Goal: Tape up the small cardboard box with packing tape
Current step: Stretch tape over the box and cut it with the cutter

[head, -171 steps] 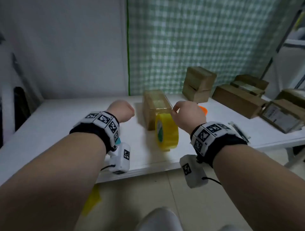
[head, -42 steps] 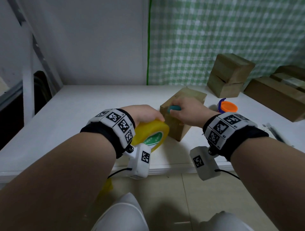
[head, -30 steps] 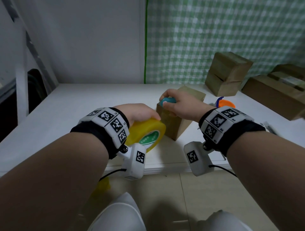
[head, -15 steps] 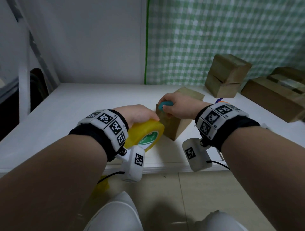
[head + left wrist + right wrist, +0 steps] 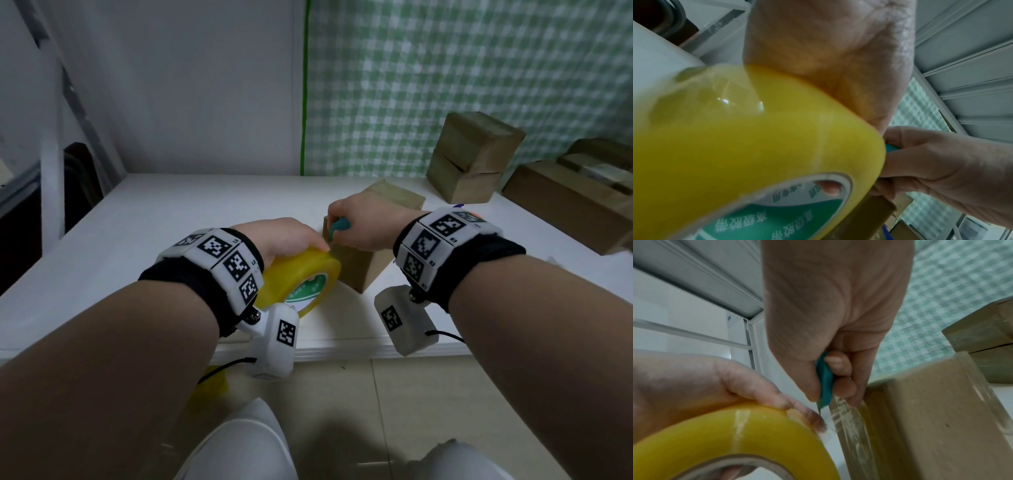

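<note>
Yellow tape, glossy and slick, fills my left hand point(image 5: 281, 236): fingers curl over the roll point(image 5: 301, 281), one fingertip showing through its core in the left wrist view, at the table's point(image 5: 137, 219) near edge. The box point(image 5: 363, 270) sits just beside the roll, at its 2 o'clock in the head view, already banded in clear film. My right hand point(image 5: 363, 222), at the box's near top corner, pinches a small teal cutter point(image 5: 825, 382) between thumb and fingers, its blade tip at the strip point(image 5: 846, 420) stretched from roll to box. I judge the box light and stiff, apt to skid when tugged, so it wants steadying by its corner. The film looks thin, clingy, quick to wrinkle; the roll is best gripped through the core. More boxes point(image 5: 472, 157) stand at 1 o'clock.
</note>
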Tool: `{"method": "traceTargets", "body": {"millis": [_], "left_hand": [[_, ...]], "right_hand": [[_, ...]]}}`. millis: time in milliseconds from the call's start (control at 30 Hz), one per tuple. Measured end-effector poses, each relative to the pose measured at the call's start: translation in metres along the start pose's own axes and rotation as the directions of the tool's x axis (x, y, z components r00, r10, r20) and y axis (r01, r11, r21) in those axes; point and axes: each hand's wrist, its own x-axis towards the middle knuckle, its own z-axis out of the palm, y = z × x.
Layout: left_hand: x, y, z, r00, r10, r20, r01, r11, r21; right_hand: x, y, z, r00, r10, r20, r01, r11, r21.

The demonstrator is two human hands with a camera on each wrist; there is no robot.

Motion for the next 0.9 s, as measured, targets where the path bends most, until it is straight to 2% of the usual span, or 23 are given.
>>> {"method": "traceTargets", "body": {"millis": [566,900], "left_hand": [[-0.005,0.001,0.000,1.000,0.011,-0.013,-0.011,1.000,0.003],[-0.004,0.000,-0.002,1.000,-0.012,0.001,0.012,1.000,-0.022]], "right_hand": [[0.001,-0.014,0.005,0.998,-0.053,0.041,0.061,0.966,-0.251],[0.001,-0.010,0.000,0.992,-0.061,0.113,0.088,0.964,-0.251]]}}
